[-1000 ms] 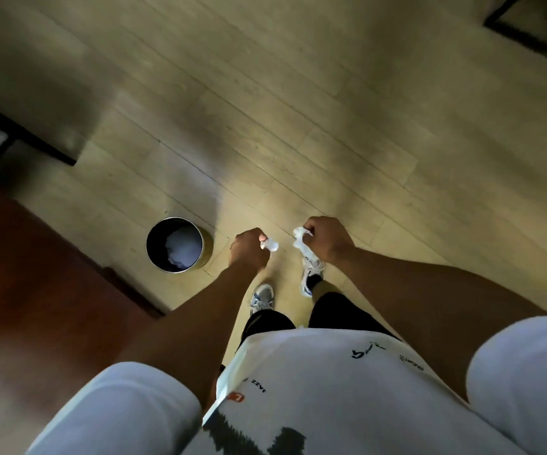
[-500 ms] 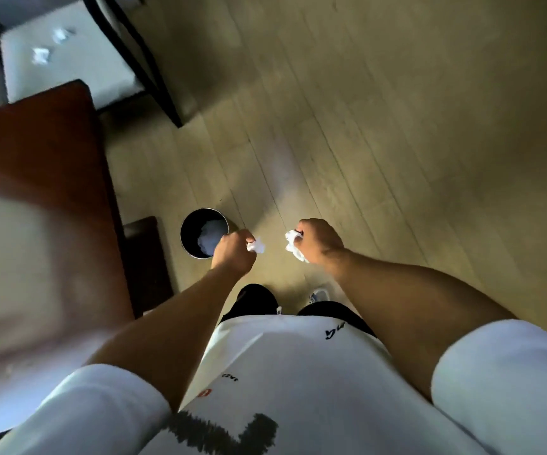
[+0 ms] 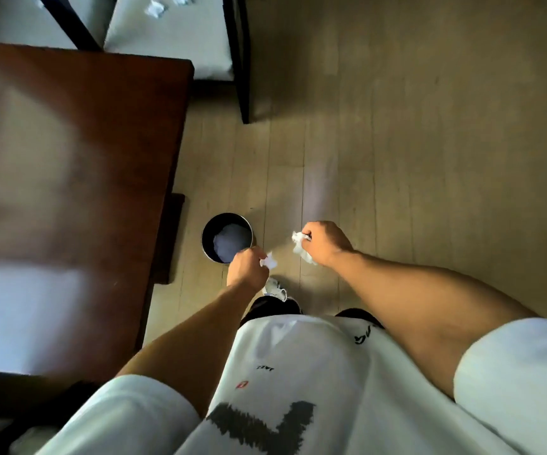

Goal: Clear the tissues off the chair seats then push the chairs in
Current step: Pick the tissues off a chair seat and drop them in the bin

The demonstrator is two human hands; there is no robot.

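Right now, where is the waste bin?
In the head view the waste bin stands on the floor left of centre, beside the table's edge, just ahead of the left hand.

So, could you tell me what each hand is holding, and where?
Each holds a crumpled tissue: left hand pinches one at its fingertips; right hand grips another by its upper end.

1. The white T-shirt carries small dark lettering near its middle, seen upside down, seemingly "JAZZ".
2. Its small red logo, hem script and large black print cannot be read.
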